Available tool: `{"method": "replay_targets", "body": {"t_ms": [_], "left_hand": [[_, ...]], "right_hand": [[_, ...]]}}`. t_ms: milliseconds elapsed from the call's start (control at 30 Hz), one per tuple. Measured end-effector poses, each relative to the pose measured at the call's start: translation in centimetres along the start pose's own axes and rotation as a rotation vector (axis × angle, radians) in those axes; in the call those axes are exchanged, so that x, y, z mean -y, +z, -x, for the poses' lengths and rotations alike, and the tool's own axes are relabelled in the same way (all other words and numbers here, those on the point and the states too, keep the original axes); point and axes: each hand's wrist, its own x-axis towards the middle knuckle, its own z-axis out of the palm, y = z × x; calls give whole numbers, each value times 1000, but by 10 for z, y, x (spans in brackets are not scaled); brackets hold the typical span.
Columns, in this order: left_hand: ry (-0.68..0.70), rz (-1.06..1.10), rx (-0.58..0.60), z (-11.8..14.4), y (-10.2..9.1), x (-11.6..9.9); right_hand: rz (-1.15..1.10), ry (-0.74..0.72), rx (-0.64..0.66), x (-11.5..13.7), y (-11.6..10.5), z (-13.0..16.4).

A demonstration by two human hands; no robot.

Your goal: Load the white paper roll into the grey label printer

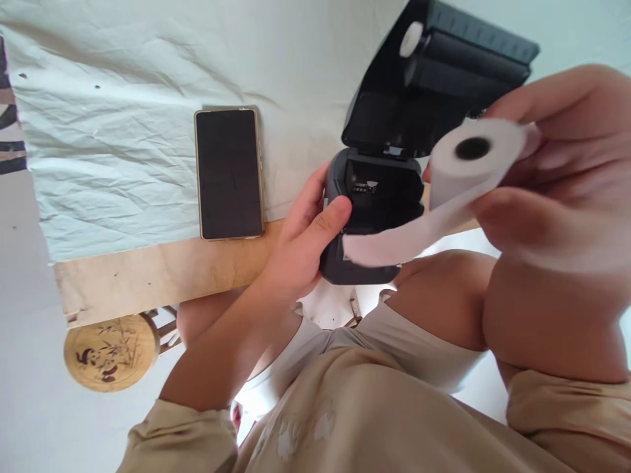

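My left hand (305,243) grips the left side of a small black printer (384,197) at the table's near edge, thumb on its top. The printer's lid (419,98) stands open, tilted back, showing a white roller end. My right hand (552,177), close to the camera, holds a white paper roll (468,164) above and to the right of the printer. A loose strip of paper (394,243) trails from the roll down across the printer's front.
A dark smartphone (229,174) lies face up left of the printer on a pale wrinkled cloth (123,131). The wooden table edge (148,272) runs below it. A round wooden stool (111,351) with a panda drawing stands under the table.
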Motion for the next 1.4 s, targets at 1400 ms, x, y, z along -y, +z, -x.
{"method": "replay_targets", "body": {"t_ms": [1400], "left_hand": [[93, 81, -24, -15, -5, -6]], "right_hand": [[643, 131, -194, -94, -13, -27]]}}
